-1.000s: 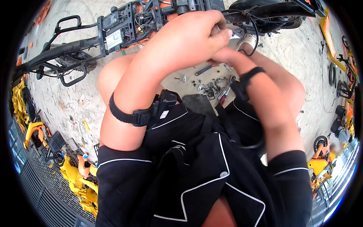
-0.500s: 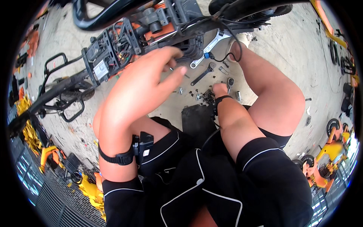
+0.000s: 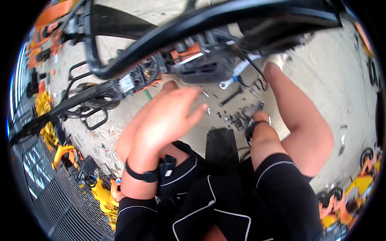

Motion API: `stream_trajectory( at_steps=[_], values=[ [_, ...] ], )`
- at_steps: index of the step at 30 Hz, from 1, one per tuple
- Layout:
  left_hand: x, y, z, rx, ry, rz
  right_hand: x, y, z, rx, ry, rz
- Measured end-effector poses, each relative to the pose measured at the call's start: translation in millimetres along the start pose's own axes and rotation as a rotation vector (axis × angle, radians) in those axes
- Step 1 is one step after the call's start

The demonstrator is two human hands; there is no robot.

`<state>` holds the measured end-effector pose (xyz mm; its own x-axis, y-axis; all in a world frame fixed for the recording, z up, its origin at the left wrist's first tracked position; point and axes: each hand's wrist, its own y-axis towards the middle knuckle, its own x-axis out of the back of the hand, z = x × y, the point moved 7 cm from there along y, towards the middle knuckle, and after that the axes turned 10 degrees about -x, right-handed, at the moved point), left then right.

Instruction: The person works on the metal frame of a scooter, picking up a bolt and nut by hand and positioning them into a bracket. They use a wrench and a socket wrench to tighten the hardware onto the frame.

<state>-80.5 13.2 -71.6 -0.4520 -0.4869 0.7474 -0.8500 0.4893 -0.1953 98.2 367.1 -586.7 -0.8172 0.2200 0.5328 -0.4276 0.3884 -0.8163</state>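
My left hand (image 3: 171, 116) is raised below the black vehicle frame, blurred, its thumb and fingers apart with nothing visible between them. Low near the floor, my right hand (image 3: 261, 117) reaches the edge of a pile of small bolts and metal parts (image 3: 240, 119). Its fingers are blurred and partly hidden. Just beyond that hand lies the head of a ratchet wrench (image 3: 260, 105). An adjustable wrench (image 3: 232, 96) and a larger silver-and-blue wrench (image 3: 237, 76) rest farther off. A small socket (image 3: 208, 111) is near my left thumb.
A thick black tube (image 3: 193, 24) crosses the upper view above a finned black housing (image 3: 207, 70) and exposed wiring. A black box-like piece (image 3: 222, 146) stands between my legs. Yellow parts (image 3: 105, 205) lie at left; orange and yellow parts (image 3: 358, 190) at right.
The view has shifted, bringing the black tube lower across the top. My left hand stays raised with its thumb apart. My right hand remains beside the small metal parts.
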Motion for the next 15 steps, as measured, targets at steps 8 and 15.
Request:
stream_trajectory(
  at_steps=[8, 15],
  values=[
    [-6, -13, 12, 0.066, 0.009, -0.047, 17, -12, 6, 0.067, 0.310, -0.125],
    [8, -8, -9, -0.010, 0.014, -0.031, 6, 19, 19, -0.159, 0.662, -0.202]
  ],
)
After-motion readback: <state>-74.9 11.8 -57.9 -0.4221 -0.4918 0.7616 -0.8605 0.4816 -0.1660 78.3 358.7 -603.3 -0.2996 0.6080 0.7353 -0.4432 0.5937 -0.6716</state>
